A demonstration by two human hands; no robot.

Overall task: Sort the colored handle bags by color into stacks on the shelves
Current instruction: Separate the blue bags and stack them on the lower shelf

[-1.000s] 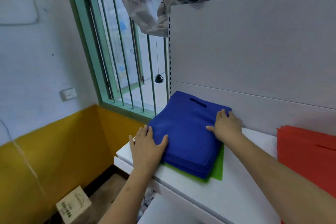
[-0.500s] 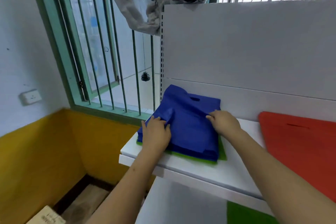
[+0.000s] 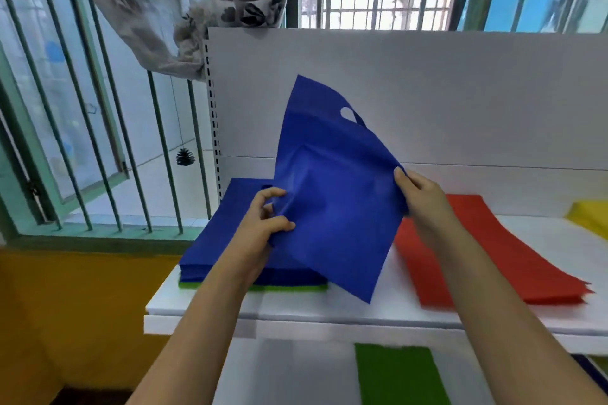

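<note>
a: where's the flat blue fabric handle bag (image 3: 329,207)?
b: lifted above the blue stack (image 3: 217,240), left hand (image 3: 260,233) and right hand (image 3: 418,197) pinching its edges.
a: progress?
b: red stack (image 3: 487,250) looks sorted; a green bag (image 3: 289,288) under the blue remains.

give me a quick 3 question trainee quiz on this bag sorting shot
1. True or false: both hands grip the lifted blue bag.
2. What colour lies under the blue stack? A red, B green, C yellow.
3. Fill in: right of the blue stack on the shelf lies the ___ stack.

Key: 1 true: left hand and right hand each pinch an edge. 2 B, the green bag. 3 red.
</note>
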